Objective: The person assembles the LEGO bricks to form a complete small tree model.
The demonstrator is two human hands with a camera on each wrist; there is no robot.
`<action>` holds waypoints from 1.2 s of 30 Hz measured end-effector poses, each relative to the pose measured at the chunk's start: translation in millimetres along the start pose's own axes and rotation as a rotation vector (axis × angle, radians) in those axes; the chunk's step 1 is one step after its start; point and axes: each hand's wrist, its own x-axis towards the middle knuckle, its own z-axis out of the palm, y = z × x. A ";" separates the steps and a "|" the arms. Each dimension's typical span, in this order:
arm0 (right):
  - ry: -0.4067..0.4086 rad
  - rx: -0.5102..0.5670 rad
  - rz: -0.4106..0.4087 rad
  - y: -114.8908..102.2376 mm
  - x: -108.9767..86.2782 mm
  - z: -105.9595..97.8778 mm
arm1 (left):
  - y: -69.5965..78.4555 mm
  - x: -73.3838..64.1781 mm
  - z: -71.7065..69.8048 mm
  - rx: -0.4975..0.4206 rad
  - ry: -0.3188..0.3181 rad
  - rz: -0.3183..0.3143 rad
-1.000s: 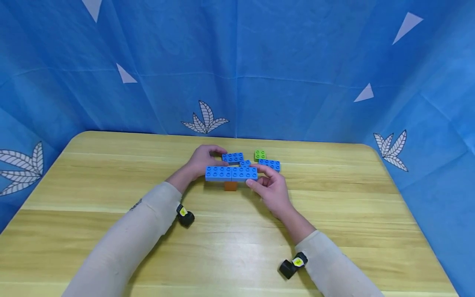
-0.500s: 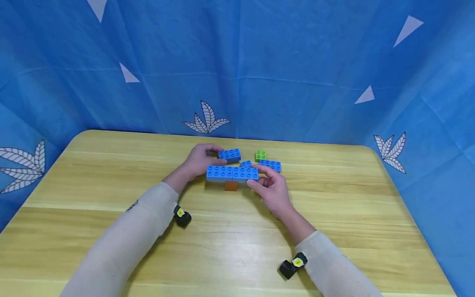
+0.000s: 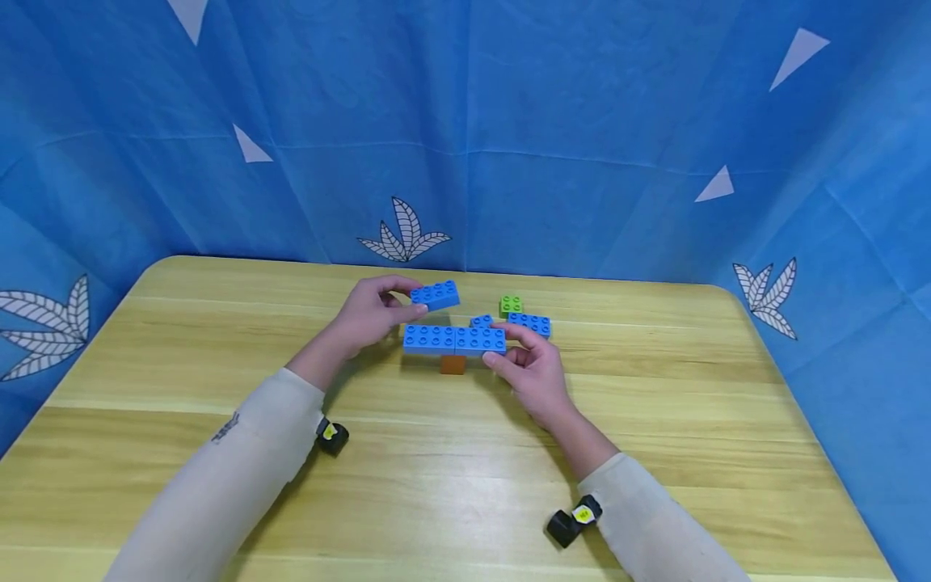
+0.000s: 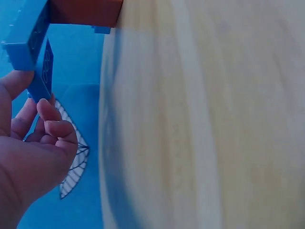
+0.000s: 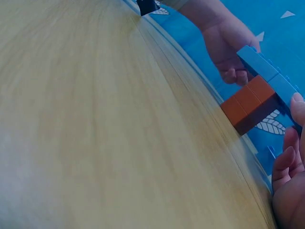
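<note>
Two blue eight-stud bricks (image 3: 429, 339) lie end to end on top of an orange-brown brick stack (image 5: 250, 105), forming a T shape on the table. My right hand (image 3: 534, 376) pinches the right end of this blue row between thumb and fingers. Behind and to the left, my left hand (image 3: 367, 315) holds a separate blue brick (image 3: 436, 296) by its left end, raised and slightly tilted. From the left wrist view, the left hand's thumb and fingers (image 4: 47, 112) grip the lower end of that brick, close to the blue row.
Behind the row lie a small blue brick (image 3: 482, 321), another long blue brick (image 3: 529, 324) and a green brick (image 3: 511, 305). They sit on the wooden table (image 3: 451, 485). A blue cloth (image 3: 582, 121) hangs beyond the table's back edge.
The left hand has lifted the separate blue brick from behind the row and moved it left, tilting it. The right hand stays at the row's right end.
</note>
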 end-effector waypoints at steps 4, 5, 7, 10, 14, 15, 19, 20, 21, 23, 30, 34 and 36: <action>-0.002 0.007 -0.005 0.2 0.3 0.4 | 6.1 -8.5 -4.6 -0.021 -0.002 0.020; -0.001 0.008 -0.007 0.2 0.5 0.3 | 7.8 -10.4 -5.2 -0.027 -0.005 0.026; -0.001 0.010 -0.011 0.6 1.1 0.0 | 11.9 -14.8 -5.7 -0.038 -0.013 0.034; -0.005 0.009 -0.015 0.6 1.7 -0.1 | 17.7 -21.6 -5.1 -0.039 -0.020 0.058; -0.011 0.008 -0.007 1.3 2.2 -0.3 | 21.8 -28.9 -3.1 -0.011 -0.039 0.111; -0.012 0.009 -0.004 1.5 2.2 -0.4 | 22.1 -30.6 -2.8 -0.002 -0.045 0.124; -0.014 0.013 0.008 0.3 2.1 -0.5 | 21.9 -36.1 -1.8 0.009 -0.066 0.164; -0.014 0.012 0.011 -1.6 1.6 -0.2 | 21.6 -37.1 -1.5 0.011 -0.069 0.173; -0.015 0.009 0.015 -6.6 0.4 1.0 | 21.1 -37.8 -1.2 0.012 -0.071 0.183; -0.015 0.005 0.015 -15.7 -1.6 2.7 | 19.5 -38.5 -0.6 0.017 -0.073 0.200; -0.017 0.007 0.011 -28.6 -4.8 5.7 | 17.8 -41.0 0.9 0.029 -0.088 0.260; -0.013 0.002 0.022 -18.9 -2.3 3.7 | 17.7 -41.1 1.5 0.020 -0.100 0.295; -0.010 0.002 0.023 -11.6 -0.7 2.4 | 18.0 -40.7 2.5 0.032 -0.102 0.306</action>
